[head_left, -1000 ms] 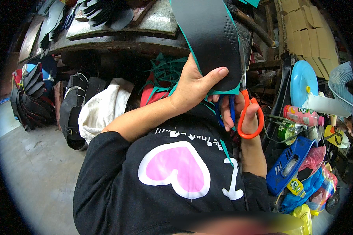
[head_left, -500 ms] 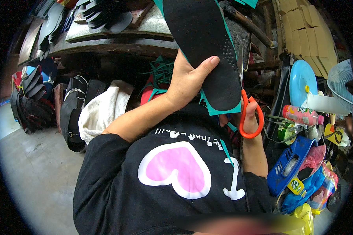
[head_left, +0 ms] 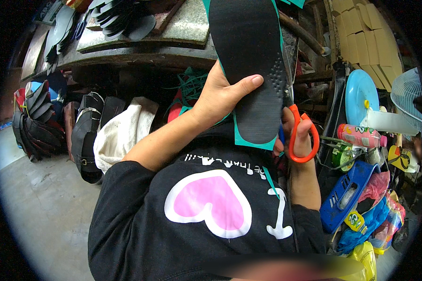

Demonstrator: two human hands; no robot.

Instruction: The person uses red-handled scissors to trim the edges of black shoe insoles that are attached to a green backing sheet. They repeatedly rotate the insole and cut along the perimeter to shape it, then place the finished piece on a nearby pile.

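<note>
My left hand (head_left: 220, 96) is closed on a black shoe insole (head_left: 248, 47), its thumb lying across the upper face. The insole is held up in front of my chest, heel end toward me, with small raised dots along its right side. A teal sheet (head_left: 254, 143) backs it and sticks out past the edge, widest round the heel. My right hand (head_left: 302, 136), right of the heel, grips scissors (head_left: 315, 143) by their orange handles. Their blades point away along the insole's right edge; how far apart they are is hard to see.
A workbench (head_left: 150, 56) stands ahead, with dark sole-shaped pieces (head_left: 112, 21) stacked on it. Teal scraps (head_left: 192, 86) hang below. A white cloth (head_left: 126, 131) and bundled black pieces (head_left: 37, 126) are at left. On the right are a fan (head_left: 408, 98), a pink bottle (head_left: 358, 136) and a blue plastic holder (head_left: 349, 196).
The insole has turned slightly, its heel shifting toward me and a little left. More of my right hand's fingers show beside it, and the scissors' handles have tilted.
</note>
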